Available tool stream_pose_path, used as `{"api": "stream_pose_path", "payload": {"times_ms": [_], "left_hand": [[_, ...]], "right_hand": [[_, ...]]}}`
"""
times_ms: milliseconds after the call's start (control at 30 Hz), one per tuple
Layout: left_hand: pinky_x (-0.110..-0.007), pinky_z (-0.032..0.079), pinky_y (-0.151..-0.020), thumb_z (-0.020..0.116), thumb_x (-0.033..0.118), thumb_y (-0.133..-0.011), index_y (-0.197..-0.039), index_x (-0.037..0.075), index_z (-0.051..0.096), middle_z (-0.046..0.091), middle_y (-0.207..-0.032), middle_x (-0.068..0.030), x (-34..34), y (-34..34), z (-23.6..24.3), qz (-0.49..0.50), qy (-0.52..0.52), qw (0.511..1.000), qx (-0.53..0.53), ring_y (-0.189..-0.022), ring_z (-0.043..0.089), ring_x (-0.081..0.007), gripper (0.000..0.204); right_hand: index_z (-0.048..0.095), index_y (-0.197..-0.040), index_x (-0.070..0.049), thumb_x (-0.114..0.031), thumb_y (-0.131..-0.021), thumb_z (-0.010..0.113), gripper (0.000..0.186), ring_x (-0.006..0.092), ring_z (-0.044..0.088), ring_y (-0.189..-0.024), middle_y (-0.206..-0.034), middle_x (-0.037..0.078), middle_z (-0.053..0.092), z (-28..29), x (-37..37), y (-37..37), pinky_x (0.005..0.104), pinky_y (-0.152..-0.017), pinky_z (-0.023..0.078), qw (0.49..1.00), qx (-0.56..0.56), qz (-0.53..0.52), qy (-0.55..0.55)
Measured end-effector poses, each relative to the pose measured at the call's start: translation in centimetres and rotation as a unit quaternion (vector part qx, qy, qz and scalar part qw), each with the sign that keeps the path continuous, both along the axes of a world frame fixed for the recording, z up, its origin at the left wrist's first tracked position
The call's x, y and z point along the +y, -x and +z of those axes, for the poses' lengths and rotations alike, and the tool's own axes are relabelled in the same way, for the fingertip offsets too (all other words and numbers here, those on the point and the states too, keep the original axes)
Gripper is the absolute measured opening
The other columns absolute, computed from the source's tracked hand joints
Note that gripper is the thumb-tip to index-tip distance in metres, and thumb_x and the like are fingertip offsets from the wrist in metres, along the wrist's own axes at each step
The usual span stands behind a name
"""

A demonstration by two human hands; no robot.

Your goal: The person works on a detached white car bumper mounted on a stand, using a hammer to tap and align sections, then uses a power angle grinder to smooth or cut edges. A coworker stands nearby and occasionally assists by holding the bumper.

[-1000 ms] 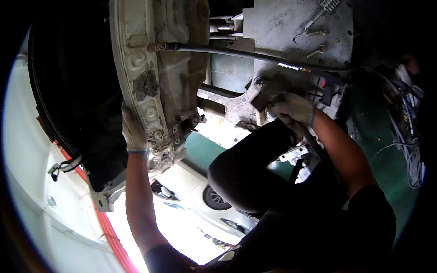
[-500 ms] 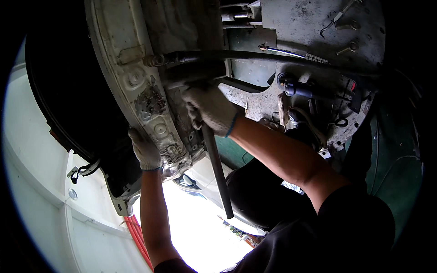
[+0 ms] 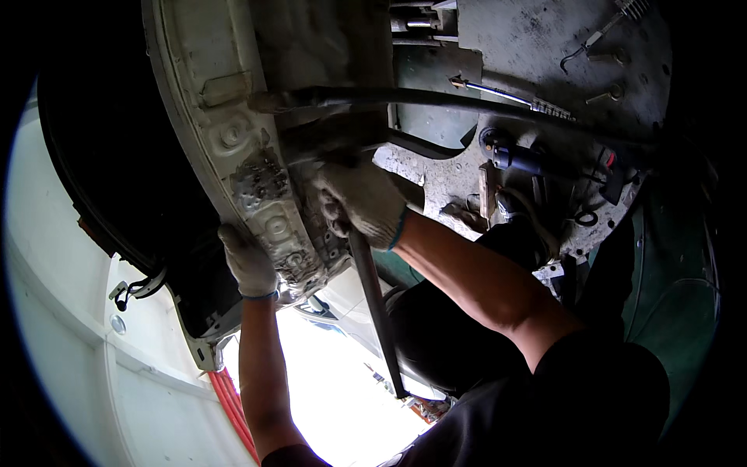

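Right hand (image 3: 362,204) on bar (image 3: 375,307), underbody edge (image 3: 268,226)

Seen from below: underside of a white car body (image 3: 233,148), dirty and dented. Left hand (image 3: 247,261) in a pale work glove, pressed flat against the lower edge of the body panel beside the dark wheel arch (image 3: 117,179). Right hand (image 3: 359,204), also gloved, closed around a long dark bar (image 3: 375,303) slanting down and away from the panel. Above, a thin dark pipe (image 3: 467,101) running across. Grey metal plate (image 3: 545,47) at upper right with small tools and bolts. Red hoses (image 3: 229,401) at lower left.
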State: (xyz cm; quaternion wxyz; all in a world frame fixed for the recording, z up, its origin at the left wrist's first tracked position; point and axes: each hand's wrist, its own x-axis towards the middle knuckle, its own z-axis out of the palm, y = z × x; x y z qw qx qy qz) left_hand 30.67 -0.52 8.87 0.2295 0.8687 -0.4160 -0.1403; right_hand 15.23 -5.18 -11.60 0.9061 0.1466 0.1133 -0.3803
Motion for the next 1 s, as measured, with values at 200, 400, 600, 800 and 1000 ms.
{"api": "stream_pose_path", "payload": {"times_ms": [200, 400, 600, 800, 1000], "left_hand": [[-0.035, 0.035, -0.118, 0.026, 0.045, -0.116, -0.152, -0.004, 0.039, 0.049, -0.148, -0.0138, 0.6, 0.0, 0.2, -0.066, -0.018, 0.997, -0.030, -0.134, 0.046, -0.0216, 0.062], [-0.035, 0.032, -0.119, 0.028, 0.041, -0.117, -0.154, -0.003, 0.038, 0.048, -0.151, -0.0140, -0.3, 0.8, -0.2, -0.043, 0.012, 0.999, 0.000, -0.136, 0.045, -0.0197, 0.058], [-0.035, 0.037, -0.116, 0.027, 0.054, -0.114, -0.147, -0.006, 0.047, 0.056, -0.144, -0.0137, 0.1, 0.2, -0.4, -0.006, 0.063, 0.995, 0.074, -0.132, 0.053, -0.0220, 0.072], [-0.035, 0.033, -0.119, 0.024, 0.054, -0.114, -0.154, -0.001, 0.038, 0.048, -0.151, -0.0127, 0.3, 0.3, 0.0, -0.048, -0.012, 0.999, -0.011, -0.136, 0.047, -0.0215, 0.070], [-0.035, 0.040, -0.111, 0.028, 0.054, -0.114, -0.146, -0.007, 0.048, 0.058, -0.140, -0.0137, -0.8, 1.7, -0.5, 0.008, 0.035, 0.999, 0.007, -0.125, 0.056, -0.0207, 0.071]], "right_hand": [[0.054, -0.082, -0.012, -0.023, -0.093, 0.067, 0.021, 0.0084, 0.044, -0.048, -0.062, -0.004, 0.045, -3.4, -0.4, 3.4, 0.0278, -0.043, 0.040, 0.994, 0.029, 0.082, 0.068], [0.058, -0.085, -0.011, -0.015, -0.102, 0.055, 0.018, 0.0101, 0.052, -0.049, -0.062, 0.000, 0.051, -8.3, -0.1, -0.1, 0.0233, -0.046, 0.047, 0.994, -0.064, -0.083, 0.016], [0.051, -0.077, -0.015, -0.021, -0.096, 0.065, 0.024, 0.0053, 0.046, -0.051, -0.063, -0.006, 0.046, -2.5, 0.9, 0.6, 0.0234, -0.043, 0.038, 0.984, -0.142, 0.104, 0.019], [0.058, -0.086, -0.013, -0.023, -0.103, 0.057, 0.020, 0.0070, 0.053, -0.055, -0.069, -0.002, 0.053, -12.2, 2.1, 0.8, 0.0234, -0.044, 0.044, 0.986, -0.064, 0.046, -0.144], [0.054, -0.077, -0.012, -0.016, -0.096, 0.061, 0.020, 0.0100, 0.048, -0.052, -0.064, -0.002, 0.050, -2.0, 1.1, -2.1, 0.0296, -0.047, 0.042, 0.991, 0.051, -0.010, 0.123]]}}
